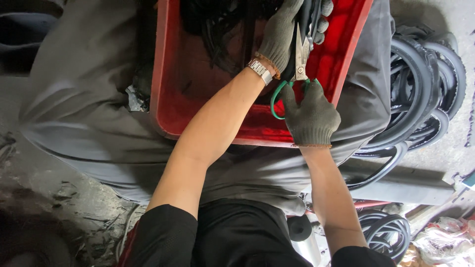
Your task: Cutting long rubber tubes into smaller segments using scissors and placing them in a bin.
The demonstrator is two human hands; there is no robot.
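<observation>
My right hand (310, 117), in a grey knit glove, grips the green handles of a pair of scissors (301, 59) whose metal blades point away from me. My left hand (283, 30), also gloved and with a metal watch at the wrist, holds a black rubber strip (308, 14) right at the blades. Both hands work over a red plastic tray (166, 84) that rests on my lap. A dark tangle of black rubber pieces (220, 29) lies in the tray beside my left hand.
Grey trousers (84, 99) spread under the tray. A stack of black rubber rings (425, 89) lies on the concrete floor to the right. More black loops (386, 230) lie at the lower right, and dark scraps (74, 207) litter the floor at the lower left.
</observation>
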